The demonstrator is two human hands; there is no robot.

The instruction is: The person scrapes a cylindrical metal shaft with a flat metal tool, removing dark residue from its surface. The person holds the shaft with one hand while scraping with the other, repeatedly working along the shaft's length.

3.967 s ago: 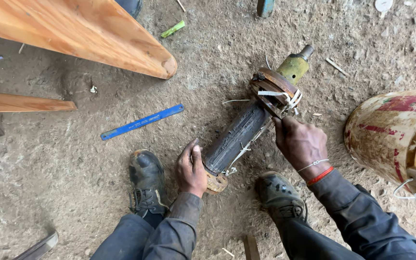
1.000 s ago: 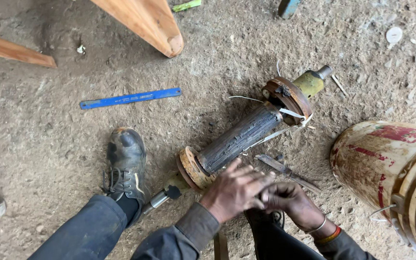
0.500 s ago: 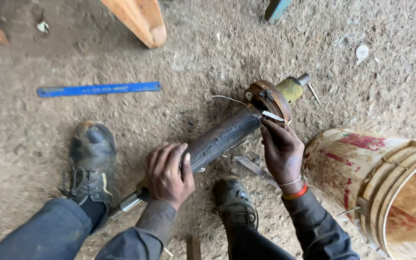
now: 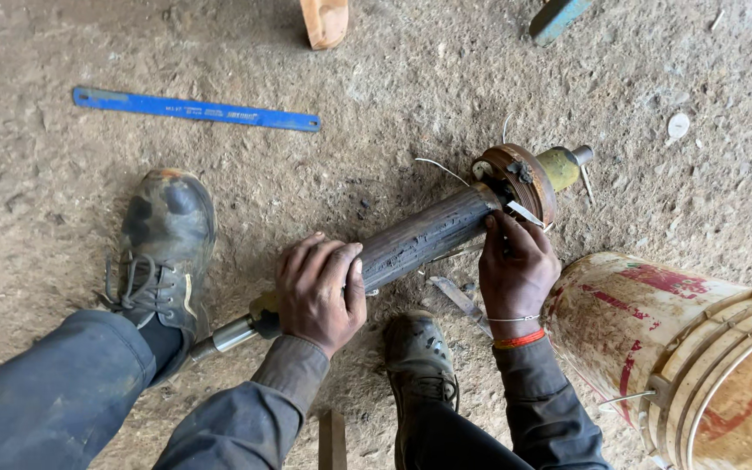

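rusty ribbed cylinder (image 4: pixel 424 237) lies on the floor, left hand (image 4: pixel 319 292) clamped over its near end, right hand (image 4: pixel 515 265) fingers pinching white strip (image 4: pixel 524 213) at flange (image 4: pixel 520 178); best kept pinned firmly.

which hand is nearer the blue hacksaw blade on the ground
Left. The left hand grips the cylinder's lower end, below the blue blade; the right hand is farther right.

Four seconds back my left hand (image 4: pixel 319 292) pressed the near end of the ribbed rotor (image 4: pixel 428 237) and my right hand (image 4: pixel 515 265) held its rusty flange (image 4: pixel 520 178). One second back both hands met below the near end. Now left grips the near end again; right is back at the flange, fingertips on it.
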